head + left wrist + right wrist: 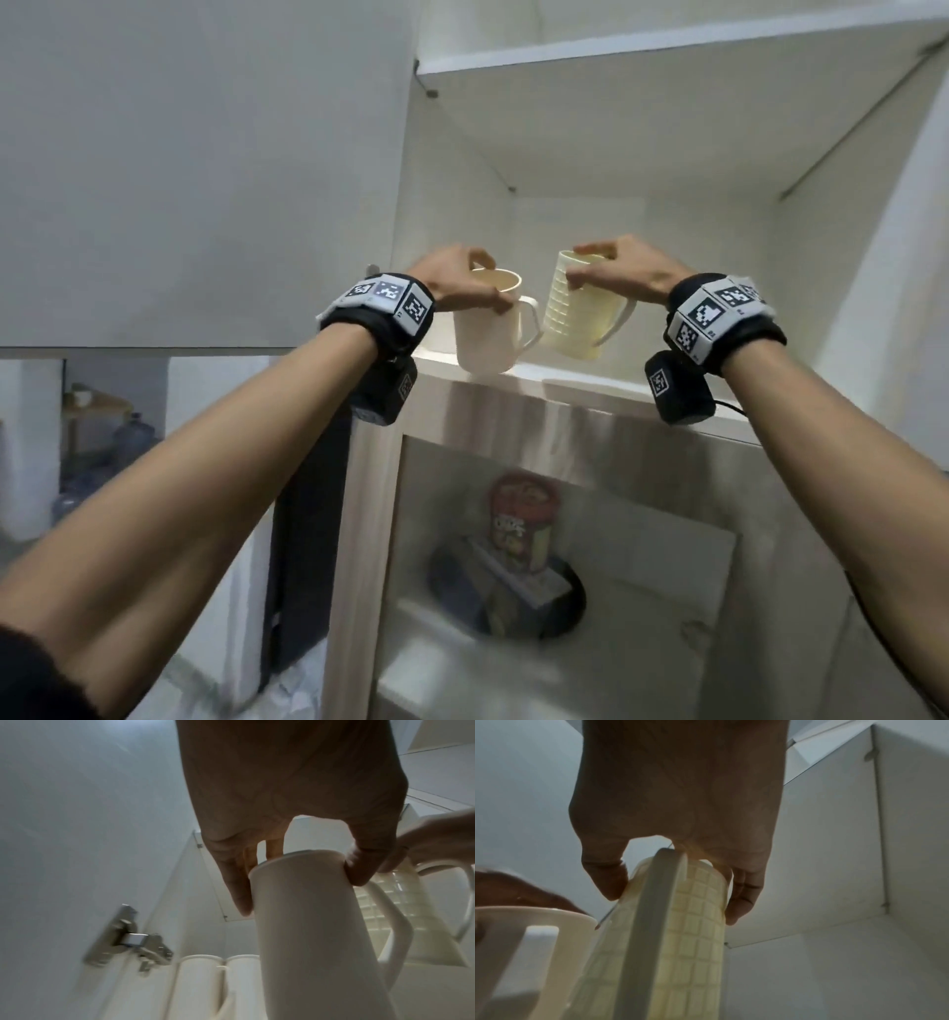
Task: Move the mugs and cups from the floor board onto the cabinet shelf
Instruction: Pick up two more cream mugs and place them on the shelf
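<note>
My left hand (464,288) grips a plain cream mug (488,334) by its rim from above, just over the front edge of the cabinet shelf (590,393). In the left wrist view the fingers (240,892) and thumb pinch the cream mug (313,923) at the rim. My right hand (611,272) holds a pale yellow grid-textured mug (580,313) by its rim, tilted, above the same shelf. The right wrist view shows the yellow mug (695,933) with its handle facing the camera and the cream mug (539,943) at lower left. Two more white cups (218,983) stand on the shelf at the left.
The white cabinet door (205,169) stands open at the left, its metal hinge (131,939) near my left hand. An upper shelf (667,56) roofs the compartment. Below, behind a glass panel, a red printed canister (521,519) sits on a dark object.
</note>
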Demonstrator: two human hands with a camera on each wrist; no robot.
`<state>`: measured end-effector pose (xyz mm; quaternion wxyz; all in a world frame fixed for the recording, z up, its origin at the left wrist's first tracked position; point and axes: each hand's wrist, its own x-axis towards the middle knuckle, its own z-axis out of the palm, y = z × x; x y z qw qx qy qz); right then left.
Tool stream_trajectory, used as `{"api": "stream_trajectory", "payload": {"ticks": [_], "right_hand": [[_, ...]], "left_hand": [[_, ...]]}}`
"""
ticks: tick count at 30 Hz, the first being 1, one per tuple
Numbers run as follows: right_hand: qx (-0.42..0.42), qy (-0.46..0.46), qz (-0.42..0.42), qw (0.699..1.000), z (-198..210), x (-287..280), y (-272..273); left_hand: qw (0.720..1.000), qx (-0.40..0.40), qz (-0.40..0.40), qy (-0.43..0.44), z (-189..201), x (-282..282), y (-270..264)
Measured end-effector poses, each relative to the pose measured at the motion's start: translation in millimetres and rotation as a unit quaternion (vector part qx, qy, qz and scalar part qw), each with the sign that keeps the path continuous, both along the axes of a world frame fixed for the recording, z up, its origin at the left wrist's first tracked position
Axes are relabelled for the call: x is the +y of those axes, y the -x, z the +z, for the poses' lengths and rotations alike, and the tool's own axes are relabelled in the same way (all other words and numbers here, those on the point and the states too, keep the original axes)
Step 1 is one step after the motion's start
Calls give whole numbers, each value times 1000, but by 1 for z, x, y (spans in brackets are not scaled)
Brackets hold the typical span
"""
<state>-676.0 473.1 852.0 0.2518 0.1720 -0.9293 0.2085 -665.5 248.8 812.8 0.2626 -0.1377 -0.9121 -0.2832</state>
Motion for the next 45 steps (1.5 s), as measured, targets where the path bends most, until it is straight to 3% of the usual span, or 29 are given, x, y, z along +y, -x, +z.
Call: {"api": "stream_trajectory", "payload": {"ticks": [7, 16, 25, 30, 45], "right_hand": [[-49, -53, -123, 990, -1, 58, 6], [-85, -55, -157, 982, -24, 81, 27], [-17, -106, -205, 973, -20, 81, 26], [-4, -125, -196, 973, -17, 73, 35], [-59, -183, -175, 966, -5, 47, 87]], "left_hand": [[997, -26, -60, 45, 13, 66, 53], [988, -44, -119, 86, 10, 107, 80], [985, 40, -120, 119, 17, 94, 84], [982, 47, -102, 151, 24, 90, 96], [987, 34, -59, 149, 26, 91, 148]]}}
